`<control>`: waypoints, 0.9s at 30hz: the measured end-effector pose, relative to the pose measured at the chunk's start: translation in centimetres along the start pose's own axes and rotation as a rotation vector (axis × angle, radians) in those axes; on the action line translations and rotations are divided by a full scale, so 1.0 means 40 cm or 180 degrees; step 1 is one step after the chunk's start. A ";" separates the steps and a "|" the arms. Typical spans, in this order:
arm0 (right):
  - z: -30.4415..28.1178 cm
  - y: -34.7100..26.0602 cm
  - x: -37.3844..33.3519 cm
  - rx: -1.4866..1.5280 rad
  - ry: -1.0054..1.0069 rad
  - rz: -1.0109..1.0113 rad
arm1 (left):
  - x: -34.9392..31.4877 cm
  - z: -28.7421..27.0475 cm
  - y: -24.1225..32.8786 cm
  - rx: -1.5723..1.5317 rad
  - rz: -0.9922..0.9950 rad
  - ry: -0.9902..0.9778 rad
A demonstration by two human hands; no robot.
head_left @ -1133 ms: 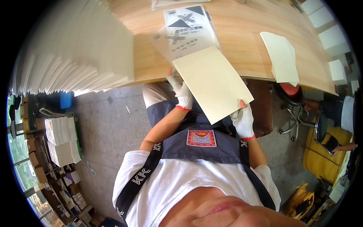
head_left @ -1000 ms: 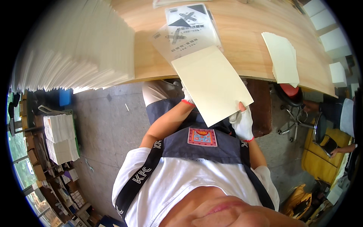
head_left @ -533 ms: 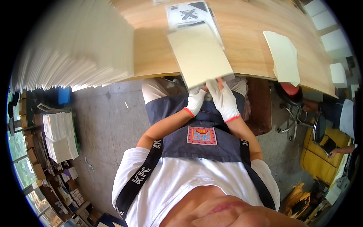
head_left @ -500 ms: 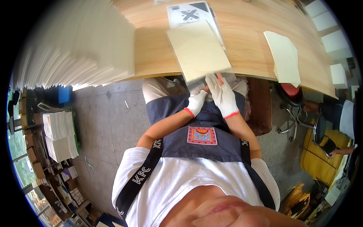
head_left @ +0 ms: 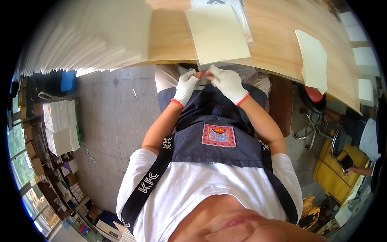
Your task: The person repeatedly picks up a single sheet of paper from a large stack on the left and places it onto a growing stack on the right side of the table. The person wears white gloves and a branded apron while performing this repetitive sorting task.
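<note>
A cream sheet (head_left: 218,34) lies at the table's near edge inside what looks like a clear plastic sleeve (head_left: 231,66), whose loose end hangs over the edge above my lap. Both my hands wear white knitted gloves with red cuffs and bare fingertips. My left hand (head_left: 186,88) is closed, thumb and fingers pinched at the sleeve's near end. Close beside it, my right hand (head_left: 228,85) pinches the same end with bent fingers. The thin film between the fingertips is hard to make out. Beneath the cream sheet's far end lie printed sheets (head_left: 243,20) in clear covers.
A tall stack of white sheets (head_left: 92,36) fills the table's left side. Cream sheets (head_left: 312,60) lie at the right edge. Beyond, a wheeled stool (head_left: 312,99) stands near another person's arm (head_left: 356,171). Bundled paper (head_left: 60,125) stands at left, beside shelves.
My right hand has gone from lying extended at the cream sheet's near edge to a bent-finger pinch. The left hand has shifted left. The whole view has shifted slightly.
</note>
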State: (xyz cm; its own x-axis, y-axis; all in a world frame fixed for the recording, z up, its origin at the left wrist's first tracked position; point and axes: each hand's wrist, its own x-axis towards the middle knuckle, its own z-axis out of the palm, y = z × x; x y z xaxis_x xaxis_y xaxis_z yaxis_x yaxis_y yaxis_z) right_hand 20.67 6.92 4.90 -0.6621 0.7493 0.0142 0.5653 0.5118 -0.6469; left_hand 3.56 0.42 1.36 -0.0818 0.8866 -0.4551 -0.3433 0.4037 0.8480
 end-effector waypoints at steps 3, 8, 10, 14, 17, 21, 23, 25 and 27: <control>0.019 -0.027 0.040 -0.1272 -0.0320 -0.0207 | 0.001 -0.013 -0.005 -0.0057 0.0047 -0.0039; -0.021 -0.016 -0.006 0.1299 -0.0314 0.0407 | -0.011 -0.016 0.007 -0.0042 0.0031 0.0192; -0.087 0.053 -0.081 0.3418 0.0567 0.0970 | -0.031 -0.025 0.025 0.0128 0.0097 0.0283; -0.226 0.461 -0.348 0.4444 0.2841 0.0898 | -0.061 -0.074 0.019 0.0766 0.0401 0.0252; -0.213 0.522 -0.468 -0.0835 0.0319 0.2638 | -0.041 -0.087 0.008 0.1911 0.1215 0.0672; -0.184 0.317 -0.356 -0.1253 0.0054 0.1558 | -0.019 -0.056 0.073 0.4229 0.4229 0.1046; -0.200 0.155 -0.209 -0.1437 0.1094 0.0239 | 0.019 -0.046 0.076 0.4066 0.4538 0.0696; -0.187 0.114 -0.125 -0.1685 0.1555 -0.0802 | 0.028 -0.040 0.082 0.4108 0.4628 0.0532; -0.150 0.133 -0.076 -0.1511 0.1609 -0.1045 | 0.017 -0.027 0.098 0.4066 0.4584 0.0601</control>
State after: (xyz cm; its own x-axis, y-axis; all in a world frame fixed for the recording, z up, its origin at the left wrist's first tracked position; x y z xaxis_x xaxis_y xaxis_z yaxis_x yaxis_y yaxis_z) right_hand 28.64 9.88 6.00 -0.5914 0.5704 0.5699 0.6049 0.7812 -0.1542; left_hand 1.16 2.37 4.09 0.2501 0.6549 0.7132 0.8370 -0.5164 0.1807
